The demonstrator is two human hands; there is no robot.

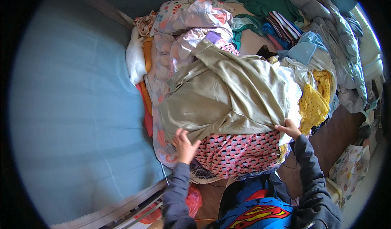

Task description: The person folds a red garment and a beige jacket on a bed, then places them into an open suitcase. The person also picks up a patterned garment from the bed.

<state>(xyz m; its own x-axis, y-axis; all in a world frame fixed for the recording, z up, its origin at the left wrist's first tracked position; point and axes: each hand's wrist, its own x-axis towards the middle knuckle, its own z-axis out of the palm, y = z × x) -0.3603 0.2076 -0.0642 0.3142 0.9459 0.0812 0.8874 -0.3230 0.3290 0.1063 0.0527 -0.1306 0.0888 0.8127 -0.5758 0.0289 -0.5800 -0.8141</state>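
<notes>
A shiny olive-beige long-sleeved garment (201,97) lies spread over a heap of clothes, one sleeve stretched toward the far side. My right hand (288,129) pinches its near right edge between thumb and fingers. At the near left corner, my left hand (185,146) rests on or just above the cloth with its fingers apart. Beneath the garment, a pink fabric with a dark star-like pattern (238,154) shows along the near side. White cloth (293,97) sticks out at the right.
A patterned quilt (162,61) lies beyond and left, beside a white plush toy (136,58) and a blue curtain (70,107). To the right are a yellow printed cloth (313,105), a light blue cap (302,52) and a grey quilt (345,52). A red plastic bag (194,200) sits below.
</notes>
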